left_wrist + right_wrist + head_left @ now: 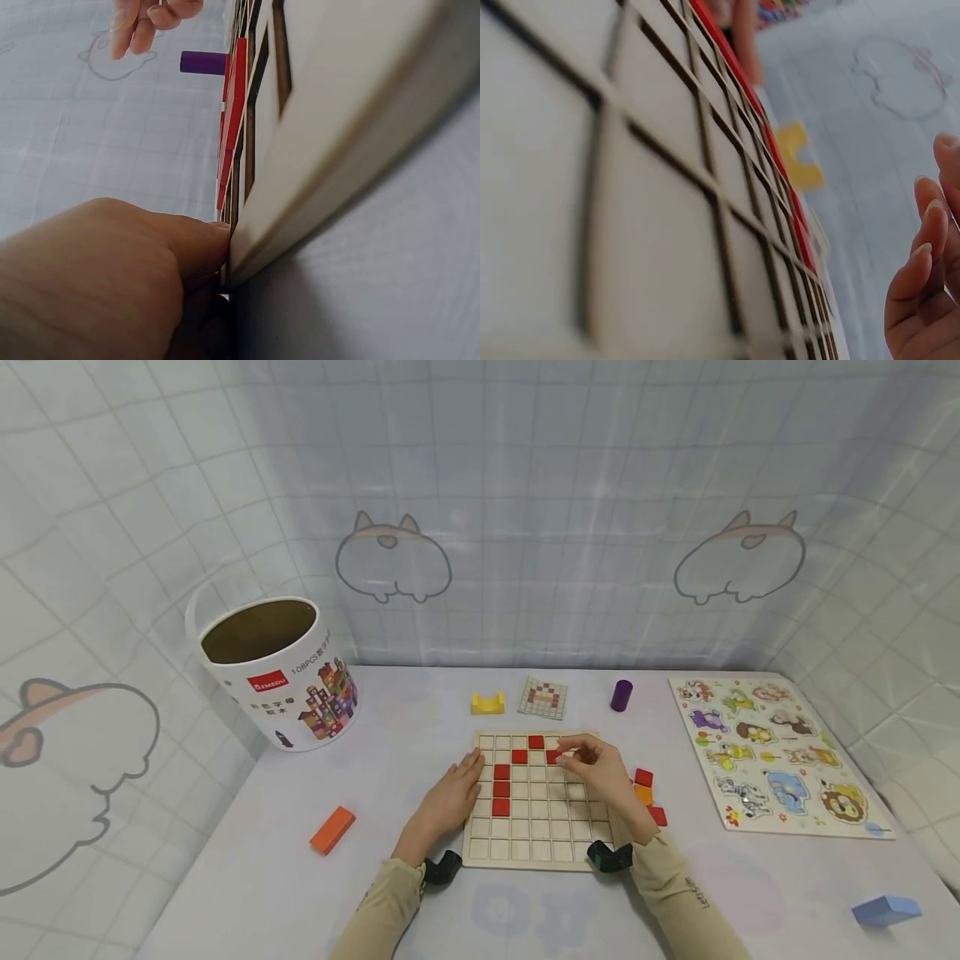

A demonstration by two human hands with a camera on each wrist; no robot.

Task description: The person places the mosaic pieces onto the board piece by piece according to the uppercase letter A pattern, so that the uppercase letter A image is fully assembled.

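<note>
A wooden grid board [530, 852] lies in front of me with several red square tiles [501, 789] set in its cells. My left hand [448, 797] rests along the board's left edge, fingers extended; in the left wrist view its thumb [199, 244] touches the rim. Over the board's upper right, my right hand [600, 768] hovers with loosely bent fingers beside a red tile [552, 757]. Both wrist views show those fingers [911, 277] raised off the board, and no tile shows between them. Loose red tiles [657, 816] and an orange tile [643, 794] lie right of the board.
Behind the board are a yellow arched block [488, 704], a pattern card [543, 697] and a purple cylinder [621, 696]. A white bucket [300, 693] and orange block [332, 830] stand left. An animal puzzle board [780, 756] and blue block [887, 911] lie right.
</note>
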